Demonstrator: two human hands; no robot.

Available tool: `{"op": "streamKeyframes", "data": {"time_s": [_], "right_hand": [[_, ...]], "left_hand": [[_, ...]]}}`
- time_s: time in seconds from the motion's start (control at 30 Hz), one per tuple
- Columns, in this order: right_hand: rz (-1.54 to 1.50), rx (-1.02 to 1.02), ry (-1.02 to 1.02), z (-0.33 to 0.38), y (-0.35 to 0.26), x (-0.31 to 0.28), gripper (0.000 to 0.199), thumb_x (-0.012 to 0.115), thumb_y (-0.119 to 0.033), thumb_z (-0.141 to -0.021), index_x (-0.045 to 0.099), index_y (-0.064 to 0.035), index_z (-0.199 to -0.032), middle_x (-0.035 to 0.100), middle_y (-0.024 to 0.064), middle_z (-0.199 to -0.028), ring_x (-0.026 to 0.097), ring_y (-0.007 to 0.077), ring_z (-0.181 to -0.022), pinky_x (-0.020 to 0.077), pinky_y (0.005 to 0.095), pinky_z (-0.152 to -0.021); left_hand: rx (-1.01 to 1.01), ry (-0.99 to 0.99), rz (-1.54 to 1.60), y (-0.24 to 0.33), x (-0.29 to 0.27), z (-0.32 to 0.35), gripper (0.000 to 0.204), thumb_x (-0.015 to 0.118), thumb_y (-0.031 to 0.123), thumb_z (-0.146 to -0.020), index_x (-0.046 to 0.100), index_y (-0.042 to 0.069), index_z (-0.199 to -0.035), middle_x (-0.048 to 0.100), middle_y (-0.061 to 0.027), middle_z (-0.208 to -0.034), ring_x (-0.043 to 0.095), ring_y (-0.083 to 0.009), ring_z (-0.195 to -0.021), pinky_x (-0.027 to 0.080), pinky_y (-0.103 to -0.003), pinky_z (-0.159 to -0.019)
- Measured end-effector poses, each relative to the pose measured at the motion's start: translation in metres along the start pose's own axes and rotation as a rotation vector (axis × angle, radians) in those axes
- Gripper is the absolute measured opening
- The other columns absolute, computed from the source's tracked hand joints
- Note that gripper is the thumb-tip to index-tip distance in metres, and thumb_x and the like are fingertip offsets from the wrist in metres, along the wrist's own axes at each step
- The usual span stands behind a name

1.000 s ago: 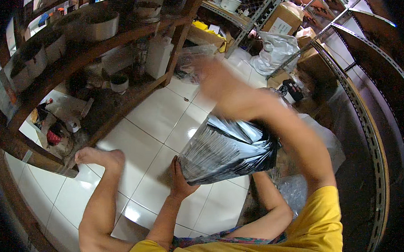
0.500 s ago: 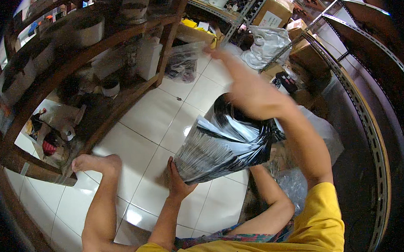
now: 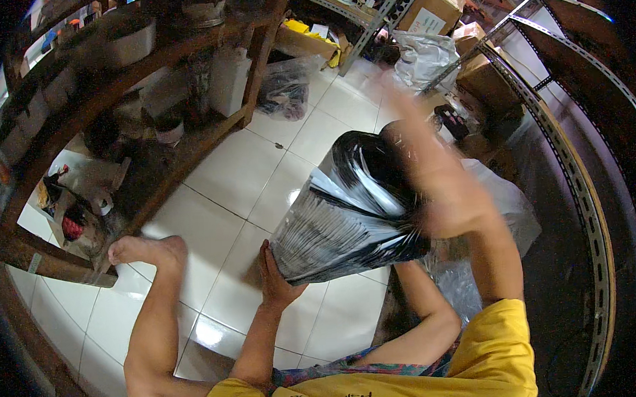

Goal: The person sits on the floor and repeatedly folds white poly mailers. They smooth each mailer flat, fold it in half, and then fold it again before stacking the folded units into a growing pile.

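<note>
Stack of bags [image 3: 351,215]: thick bundle of shiny black plastic bags, held tilted above the white tiled floor [image 3: 230,174].
Left hand [image 3: 273,276]: open palm pressed against the stack's lower end.
Right hand [image 3: 419,132]: blurred over the stack's top; grip unclear.
Wooden shelf [image 3: 76,103]: left, well apart.

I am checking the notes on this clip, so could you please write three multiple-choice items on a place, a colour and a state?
1. Where is the left hand?
A. under the bundle's lower end
B. on the shelf
C. on the foot

2. What colour is the floor?
A. red
B. white
C. green

3. How does the right hand show?
A. sharp
B. hidden
C. blurred

Key: 1 A, its palm meets the glossy black bundle from below; 2 B, the tiles are white; 3 C, it smears across the bundle's top.
</note>
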State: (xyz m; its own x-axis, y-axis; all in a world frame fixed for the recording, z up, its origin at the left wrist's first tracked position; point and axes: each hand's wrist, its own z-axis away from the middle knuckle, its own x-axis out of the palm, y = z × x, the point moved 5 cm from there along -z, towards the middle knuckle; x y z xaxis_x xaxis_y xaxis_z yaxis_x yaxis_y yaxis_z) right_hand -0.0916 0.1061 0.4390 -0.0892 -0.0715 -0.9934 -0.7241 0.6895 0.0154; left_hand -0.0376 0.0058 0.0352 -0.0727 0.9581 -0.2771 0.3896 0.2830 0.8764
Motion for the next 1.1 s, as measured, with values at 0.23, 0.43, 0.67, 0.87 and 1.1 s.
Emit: {"op": "streamKeyframes", "data": {"time_s": [0.23, 0.43, 0.67, 0.87, 1.1], "right_hand": [[0.099, 0.057, -0.118, -0.012, 0.023, 0.018, 0.097, 0.051, -0.063, -0.091, 0.018, -0.0021, -0.159, 0.034, 0.0245, -0.156, 0.027, 0.0365, -0.149, 0.0173, 0.042, -0.123], [-0.128, 0.02, -0.022, -0.052, 0.031, 0.027, 0.079, 0.055, -0.038, -0.091, 0.028, 0.0062, -0.151, 0.032, 0.0313, -0.155, 0.028, 0.0419, -0.147, 0.0209, 0.0459, -0.122], [-0.193, 0.06, -0.062, -0.085, 0.028, 0.011, 0.073, 0.044, -0.029, -0.097, 0.016, 0.0044, -0.156, 0.023, 0.0261, -0.162, 0.024, 0.0352, -0.15, 0.0151, 0.042, -0.124], [-0.037, -0.12, 0.076, -0.075, 0.028, 0.001, 0.059, 0.049, -0.027, -0.092, 0.036, 0.0036, -0.14, 0.029, 0.0311, -0.156, 0.029, 0.0417, -0.146, 0.0213, 0.0476, -0.121], [-0.225, 0.178, 0.013, -0.064, 0.033, -0.013, 0.079, 0.053, -0.023, -0.086, 0.022, 0.003, -0.154, 0.03, 0.0286, -0.157, 0.026, 0.037, -0.148, 0.0176, 0.0423, -0.123]], "left_hand": [[0.056, 0.015, -0.033, -0.002, 0.007, 0.004, 0.131, 0.093, 0.032, -0.06, 0.006, 0.007, -0.154, 0.025, -0.0347, -0.152, 0.03, -0.0539, -0.138, 0.031, -0.064, -0.111], [0.141, 0.057, -0.034, 0.003, -0.001, 0.001, 0.129, 0.092, 0.034, -0.063, 0.005, 0.008, -0.155, 0.025, -0.0359, -0.15, 0.031, -0.0566, -0.136, 0.032, -0.067, -0.108], [0.152, 0.072, -0.095, 0.005, -0.004, 0.002, 0.131, 0.092, 0.035, -0.064, 0.003, 0.01, -0.157, 0.024, -0.0371, -0.151, 0.033, -0.0577, -0.134, 0.032, -0.069, -0.107], [0.198, 0.103, -0.109, 0.006, 0.0, 0.003, 0.13, 0.091, 0.039, -0.064, 0.005, 0.009, -0.156, 0.023, -0.0375, -0.152, 0.032, -0.0578, -0.135, 0.03, -0.068, -0.109], [0.171, 0.088, -0.095, 0.007, 0.006, 0.006, 0.129, 0.091, 0.04, -0.063, 0.007, 0.007, -0.155, 0.02, -0.0372, -0.153, 0.028, -0.0571, -0.138, 0.029, -0.068, -0.111]]}}
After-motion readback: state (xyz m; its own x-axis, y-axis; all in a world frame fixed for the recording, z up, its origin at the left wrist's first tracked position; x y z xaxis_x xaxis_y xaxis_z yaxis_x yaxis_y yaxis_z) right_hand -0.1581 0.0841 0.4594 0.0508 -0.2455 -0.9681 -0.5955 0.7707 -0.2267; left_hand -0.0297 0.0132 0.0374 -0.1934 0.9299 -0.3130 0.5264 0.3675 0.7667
